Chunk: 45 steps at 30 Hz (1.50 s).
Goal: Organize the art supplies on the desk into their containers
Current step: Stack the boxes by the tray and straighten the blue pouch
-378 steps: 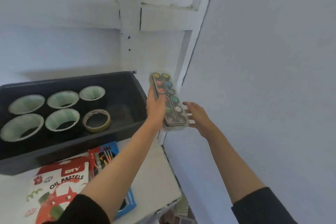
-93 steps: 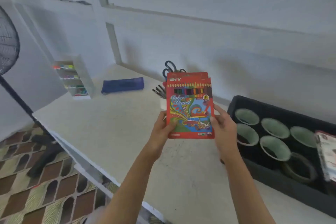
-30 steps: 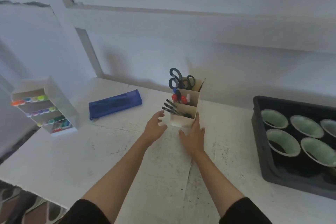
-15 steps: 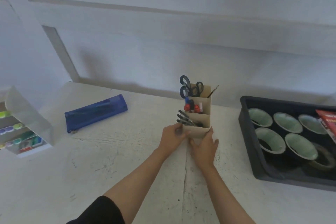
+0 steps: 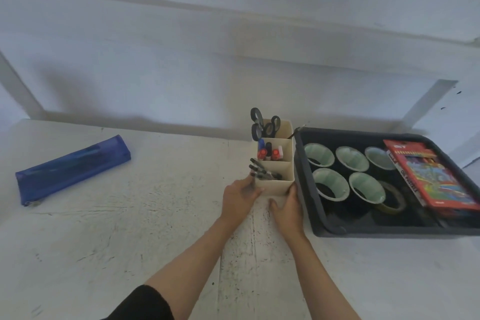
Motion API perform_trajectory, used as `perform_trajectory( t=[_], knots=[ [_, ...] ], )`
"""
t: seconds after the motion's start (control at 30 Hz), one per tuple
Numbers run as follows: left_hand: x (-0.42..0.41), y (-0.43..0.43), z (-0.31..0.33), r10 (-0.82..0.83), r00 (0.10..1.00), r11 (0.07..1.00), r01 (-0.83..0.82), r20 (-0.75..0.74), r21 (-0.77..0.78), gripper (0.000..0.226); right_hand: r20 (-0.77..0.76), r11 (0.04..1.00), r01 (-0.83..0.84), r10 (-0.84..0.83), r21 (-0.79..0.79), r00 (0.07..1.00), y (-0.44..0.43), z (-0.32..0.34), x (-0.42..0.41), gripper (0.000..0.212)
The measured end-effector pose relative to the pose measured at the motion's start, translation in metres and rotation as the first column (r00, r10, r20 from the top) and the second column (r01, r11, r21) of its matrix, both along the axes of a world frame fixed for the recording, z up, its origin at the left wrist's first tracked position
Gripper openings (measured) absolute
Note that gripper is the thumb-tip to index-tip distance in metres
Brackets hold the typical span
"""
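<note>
A cream stepped organizer (image 5: 281,180) stands on the white desk (image 5: 130,228), right against the black tray (image 5: 335,227). It holds scissors (image 5: 263,125) at the back, red-capped markers (image 5: 270,154) in the middle and black pens (image 5: 261,173) in front. My left hand (image 5: 240,197) grips its front left corner. My right hand (image 5: 288,205) grips its front right corner. The tray holds several pale green cups (image 5: 352,158), a tape roll (image 5: 393,199) and a red coloured pencil box (image 5: 428,174) over other boxes.
A blue pencil pouch (image 5: 70,169) lies at the left of the desk. A white wall rises right behind the organizer and tray. The desk's right end shows beyond the tray.
Both hands have closed on the organizer and slid it right until it meets the tray. The marker rack at the left has gone out of view.
</note>
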<state>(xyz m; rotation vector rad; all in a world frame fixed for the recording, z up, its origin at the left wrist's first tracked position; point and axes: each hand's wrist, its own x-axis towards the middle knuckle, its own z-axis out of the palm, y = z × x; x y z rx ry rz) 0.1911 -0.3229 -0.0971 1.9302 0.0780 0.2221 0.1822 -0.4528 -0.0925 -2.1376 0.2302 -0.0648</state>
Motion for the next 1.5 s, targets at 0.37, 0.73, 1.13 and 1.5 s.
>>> perform_trajectory(
  t=[0.37,0.73,1.13,1.5],
  knots=[
    [-0.021,0.051,0.002,-0.037,0.998,0.998,0.035,-0.049,-0.051,0.034,0.334,0.975,-0.01,0.086,-0.223,0.939,0.033,-0.009,-0.051,0.034],
    [-0.077,0.271,0.011,0.548,0.835,0.76,-0.521,0.048,0.389,0.037,0.12,0.741,-0.621,0.662,-0.256,0.74,0.178,0.01,-0.007,0.043],
    [-0.084,0.35,-0.014,0.663,0.749,0.616,-0.528,-0.022,0.585,0.06,-0.133,0.529,-0.791,0.799,-0.307,0.586,0.325,0.018,0.063,0.076],
    [-0.086,0.351,-0.015,0.686,0.687,0.634,-0.726,0.238,0.268,0.036,0.144,0.694,-0.667,0.715,-0.272,0.685,0.313,0.043,0.074,0.025]
  ],
)
